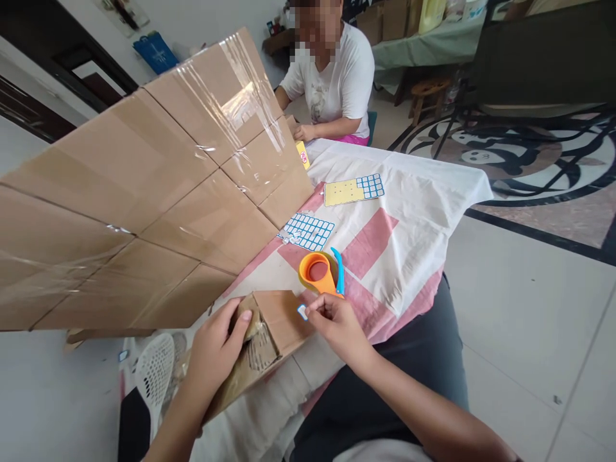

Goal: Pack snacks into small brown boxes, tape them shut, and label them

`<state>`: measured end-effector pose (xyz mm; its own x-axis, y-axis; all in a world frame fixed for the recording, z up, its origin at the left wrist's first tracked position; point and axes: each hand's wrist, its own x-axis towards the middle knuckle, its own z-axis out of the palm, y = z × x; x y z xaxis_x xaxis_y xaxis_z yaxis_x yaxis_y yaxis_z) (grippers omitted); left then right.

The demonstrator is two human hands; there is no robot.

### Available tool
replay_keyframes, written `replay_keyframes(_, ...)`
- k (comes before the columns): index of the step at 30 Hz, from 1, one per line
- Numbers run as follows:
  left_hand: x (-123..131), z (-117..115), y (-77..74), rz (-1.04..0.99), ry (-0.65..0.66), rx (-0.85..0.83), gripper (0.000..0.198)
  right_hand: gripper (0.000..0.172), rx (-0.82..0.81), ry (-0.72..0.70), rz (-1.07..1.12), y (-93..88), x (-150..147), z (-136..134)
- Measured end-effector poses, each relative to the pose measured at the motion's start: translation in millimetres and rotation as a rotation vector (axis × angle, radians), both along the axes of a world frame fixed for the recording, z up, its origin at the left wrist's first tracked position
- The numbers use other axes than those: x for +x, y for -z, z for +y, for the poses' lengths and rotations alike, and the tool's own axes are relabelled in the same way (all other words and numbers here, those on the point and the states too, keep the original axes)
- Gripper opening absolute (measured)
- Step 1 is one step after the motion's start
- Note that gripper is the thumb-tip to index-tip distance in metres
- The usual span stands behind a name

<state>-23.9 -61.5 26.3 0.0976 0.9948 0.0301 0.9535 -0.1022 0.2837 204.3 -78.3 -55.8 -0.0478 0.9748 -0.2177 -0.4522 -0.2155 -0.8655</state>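
Note:
A cardboard box (283, 311) lies tilted at the near edge of the table, with brown tape on its end. My left hand (219, 343) grips it from the left, thumb on the taped end. Between the thumb and fingers of my right hand (334, 321) is a small white sticker with a blue border (302, 312), close to the box's right side. Just beyond that hand lies an orange tape dispenser (317, 269) with a blue handle (338, 266). A sheet of blue-bordered stickers (312, 231) rests on the cloth behind it.
Stacked, taped cardboard boxes (144, 192) form a wall on the left. A partly used yellow sticker sheet (341, 191) lies farther back on the tablecloth (423, 186). Across the table sits another person (332, 83). A white perforated slipper-like item (156, 369) is at lower left.

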Motion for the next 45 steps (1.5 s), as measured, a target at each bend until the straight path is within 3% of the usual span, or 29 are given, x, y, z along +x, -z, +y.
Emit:
replay_keyframes(4,-15,-9,-0.8,-0.064,-0.016,0.061,0.040,0.030,-0.127,-0.082,0.156,-6.7,-11,-7)
replay_keyframes(8,-18,-14,-0.7,-0.074,-0.003,0.064,0.038,0.027,-0.153,-0.014,0.219,-7.9,-20,-8)
replay_keyframes(21,-12,-19,-0.9,-0.025,0.063,0.089,0.039,0.029,-0.199,0.005,0.116,-9.6,-31,-9)
replay_keyframes(32,-6,-18,-1.9,0.006,0.081,0.108,0.039,0.034,-0.203,-0.002,0.048,0.3,-34,-11)
replay_keyframes(41,-1,-18,-1.9,0.027,0.080,0.100,0.041,0.027,-0.253,-0.035,0.142,5.7,-26,-11)
replay_keyframes(45,2,-18,-2.3,0.028,0.085,0.100,0.040,0.032,-0.232,-0.063,0.125,7.8,-26,-12)
